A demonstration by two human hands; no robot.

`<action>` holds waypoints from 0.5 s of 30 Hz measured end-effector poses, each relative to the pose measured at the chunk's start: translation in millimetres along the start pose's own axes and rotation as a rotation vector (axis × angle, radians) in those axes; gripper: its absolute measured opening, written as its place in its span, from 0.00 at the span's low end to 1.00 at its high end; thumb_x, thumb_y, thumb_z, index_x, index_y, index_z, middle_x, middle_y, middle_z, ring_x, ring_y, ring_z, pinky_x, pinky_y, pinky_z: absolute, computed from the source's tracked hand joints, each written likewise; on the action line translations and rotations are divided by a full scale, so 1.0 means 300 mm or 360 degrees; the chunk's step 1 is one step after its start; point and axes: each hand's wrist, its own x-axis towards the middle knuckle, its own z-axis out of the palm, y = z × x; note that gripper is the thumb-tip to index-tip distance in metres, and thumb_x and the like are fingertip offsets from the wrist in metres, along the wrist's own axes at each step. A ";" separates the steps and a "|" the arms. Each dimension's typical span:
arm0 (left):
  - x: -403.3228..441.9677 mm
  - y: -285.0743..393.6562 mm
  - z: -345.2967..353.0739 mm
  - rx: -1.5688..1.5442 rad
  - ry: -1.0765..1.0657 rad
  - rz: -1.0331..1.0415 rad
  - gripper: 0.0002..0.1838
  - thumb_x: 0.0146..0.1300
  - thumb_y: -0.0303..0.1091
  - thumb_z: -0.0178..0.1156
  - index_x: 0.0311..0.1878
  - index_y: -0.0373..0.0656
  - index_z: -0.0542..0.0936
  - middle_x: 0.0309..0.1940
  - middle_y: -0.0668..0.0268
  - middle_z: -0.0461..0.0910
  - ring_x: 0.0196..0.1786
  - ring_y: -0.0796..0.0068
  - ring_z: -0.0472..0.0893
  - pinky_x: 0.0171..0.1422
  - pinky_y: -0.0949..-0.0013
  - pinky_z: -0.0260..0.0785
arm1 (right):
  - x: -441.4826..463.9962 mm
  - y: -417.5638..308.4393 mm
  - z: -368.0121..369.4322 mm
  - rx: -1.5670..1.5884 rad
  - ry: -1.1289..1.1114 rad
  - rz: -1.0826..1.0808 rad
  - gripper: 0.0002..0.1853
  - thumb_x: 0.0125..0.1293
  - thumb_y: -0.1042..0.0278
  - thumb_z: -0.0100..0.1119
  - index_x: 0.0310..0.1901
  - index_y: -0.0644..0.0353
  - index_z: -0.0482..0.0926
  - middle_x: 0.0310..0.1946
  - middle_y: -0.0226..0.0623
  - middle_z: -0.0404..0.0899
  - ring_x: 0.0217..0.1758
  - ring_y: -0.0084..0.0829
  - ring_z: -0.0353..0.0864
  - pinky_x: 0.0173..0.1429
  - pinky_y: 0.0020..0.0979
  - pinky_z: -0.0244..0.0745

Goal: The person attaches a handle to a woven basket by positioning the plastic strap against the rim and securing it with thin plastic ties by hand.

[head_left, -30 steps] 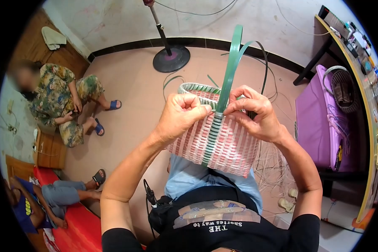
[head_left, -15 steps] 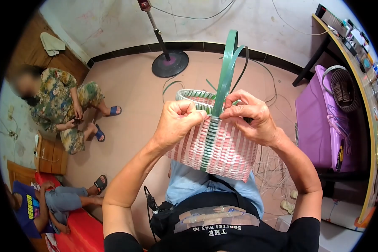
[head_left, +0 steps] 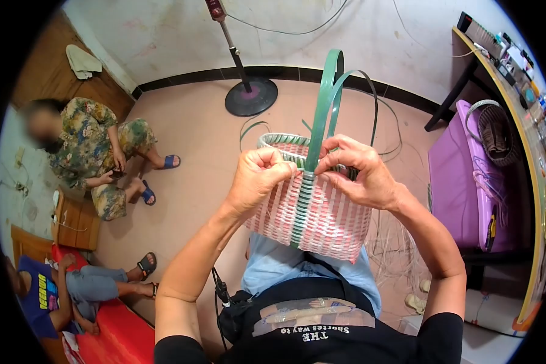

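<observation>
Over on the far left a person in flowered clothes point(head_left: 82, 136) sits with a small dark thing point(head_left: 116, 173) in hand, and below, a second person point(head_left: 42, 297) in a purple top sits at a red cover point(head_left: 112, 333). A stand point(head_left: 251, 100) rises from its round base by the wall.

Then comes the left hand point(head_left: 258, 182) of the one weaving, fingers curled in, thumb and forefinger pinching the near rim of the pink and white basket point(head_left: 330, 212) just left of the green strap point(head_left: 323, 100). The basket is held up over the lap, between the two hands and mostly below their fingertips, its mouth tipped up and away. The strap's long axis runs up from that near rim, away from the body, its loop leaning a little to the right. The right hand point(head_left: 361, 173) is the nearer one to it: thumb and forefinger press together on the strap's foot from the right, while the left fingertips sit on the rim beside it. Whether the right also nips some thin strip there, I can't tell.

Pale loose strips point(head_left: 394, 242) lie on the floor to the right. Past them is a purple box point(head_left: 455, 176), with a darker basket point(head_left: 497, 136) on top and a yellow-handled tool point(head_left: 491, 229) at its side, next to a cluttered table point(head_left: 529, 291).
</observation>
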 end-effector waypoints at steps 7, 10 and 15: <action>-0.073 0.025 0.089 0.0234 0.0121 0.0127 0.17 0.71 0.32 0.61 0.23 0.44 0.72 0.23 0.80 0.70 0.27 0.92 0.63 0.30 0.80 0.56 | -0.012 -0.014 0.023 0.0004 0.0132 0.0036 0.07 0.54 0.80 0.70 0.36 0.61 0.85 0.37 0.34 0.81 0.33 0.27 0.81 0.36 0.27 0.76; -0.111 0.022 0.154 0.0484 0.0177 0.0237 0.16 0.74 0.33 0.59 0.27 0.40 0.74 0.25 0.82 0.68 0.29 0.92 0.62 0.31 0.80 0.56 | -0.017 -0.028 0.028 -0.0039 0.0143 -0.0009 0.07 0.54 0.80 0.69 0.35 0.62 0.85 0.36 0.34 0.81 0.33 0.25 0.81 0.34 0.28 0.76; -0.212 0.026 0.277 0.1322 0.0136 0.0562 0.06 0.73 0.30 0.54 0.42 0.38 0.77 0.20 0.55 0.75 0.22 0.60 0.80 0.28 0.59 0.67 | -0.028 -0.009 0.000 0.0272 0.0035 0.0125 0.09 0.60 0.67 0.71 0.34 0.64 0.84 0.38 0.36 0.78 0.36 0.25 0.77 0.38 0.27 0.72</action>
